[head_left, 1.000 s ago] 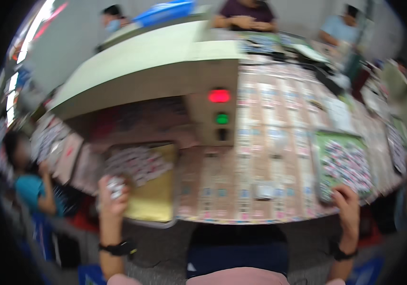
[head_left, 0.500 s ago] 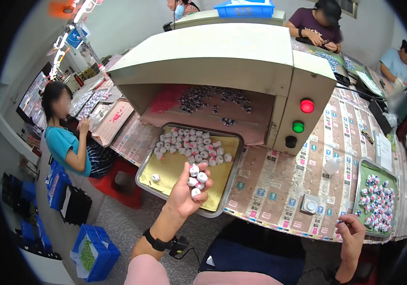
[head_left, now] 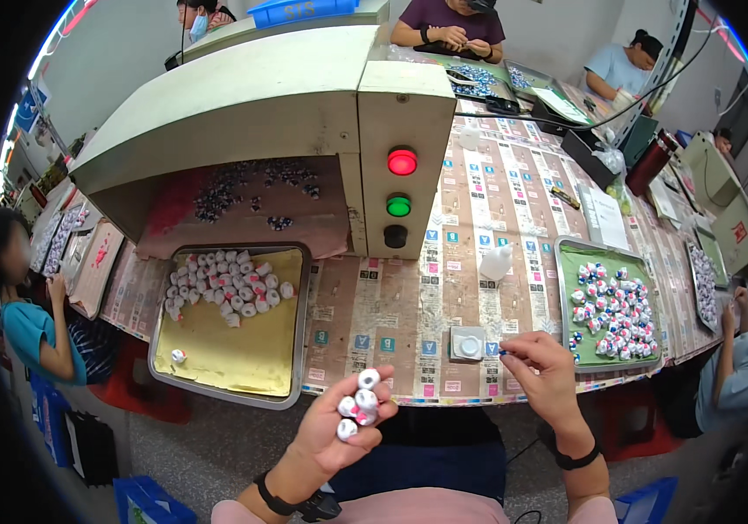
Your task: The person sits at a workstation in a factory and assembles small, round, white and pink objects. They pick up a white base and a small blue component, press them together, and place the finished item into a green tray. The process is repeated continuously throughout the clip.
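In the cupped palm of my left hand [head_left: 332,430] sit several small white rounded pieces [head_left: 366,399] with pink marks and dark holes. This hand is in front of the table edge, to the right of a metal tray [head_left: 297,354] with a yellow lining. More such white pieces [head_left: 227,284] are grouped toward that tray's back. My right hand [head_left: 547,371] pinches a tiny dark blue piece [head_left: 504,353] between thumb and forefinger. Just left of its fingertips stands a small square block [head_left: 456,353] with a round white dish [head_left: 471,344] on top.
A green-lined tray [head_left: 563,271] at right holds white pieces with blue and pink parts. A white squeeze bottle [head_left: 496,262] stands behind the block. A box-shaped machine [head_left: 217,96] with lit buttons shelters dark blue pieces [head_left: 217,196]. Co-workers sit left, right and behind.
The view has turned right. My right hand has moved left from the green-lined tray toward the block, and my left hand has come off the yellow-lined tray, still holding the white pieces.
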A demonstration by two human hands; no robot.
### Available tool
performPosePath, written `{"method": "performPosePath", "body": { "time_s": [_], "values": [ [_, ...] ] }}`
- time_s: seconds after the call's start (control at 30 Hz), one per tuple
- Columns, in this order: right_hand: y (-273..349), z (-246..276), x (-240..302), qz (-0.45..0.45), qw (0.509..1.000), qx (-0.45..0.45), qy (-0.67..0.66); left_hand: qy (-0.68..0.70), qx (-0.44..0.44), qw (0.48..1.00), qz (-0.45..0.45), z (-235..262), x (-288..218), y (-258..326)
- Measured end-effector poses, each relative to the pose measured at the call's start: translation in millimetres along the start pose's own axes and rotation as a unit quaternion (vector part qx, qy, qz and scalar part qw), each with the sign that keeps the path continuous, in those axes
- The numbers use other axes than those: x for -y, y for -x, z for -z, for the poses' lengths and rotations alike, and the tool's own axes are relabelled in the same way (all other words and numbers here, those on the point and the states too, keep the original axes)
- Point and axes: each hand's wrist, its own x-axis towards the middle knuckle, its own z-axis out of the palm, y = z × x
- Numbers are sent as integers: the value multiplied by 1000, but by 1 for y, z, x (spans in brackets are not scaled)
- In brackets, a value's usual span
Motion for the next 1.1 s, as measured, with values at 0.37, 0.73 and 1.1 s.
{"method": "performPosePath", "body": {
  "time_s": [0.37, 0.73, 1.1],
  "values": [
    [-25, -32, -7, 83, 985, 51, 139, -103, -30, 994, -7, 15, 28, -6],
    [-22, -32, -7, 41, 993, 21, 110, -241, -21, 969, -42, 15, 33, -15],
    [24, -31, 24, -55, 984, 85, -148, -324, -50, 942, -75, 3, 47, -28]
  ]
}}
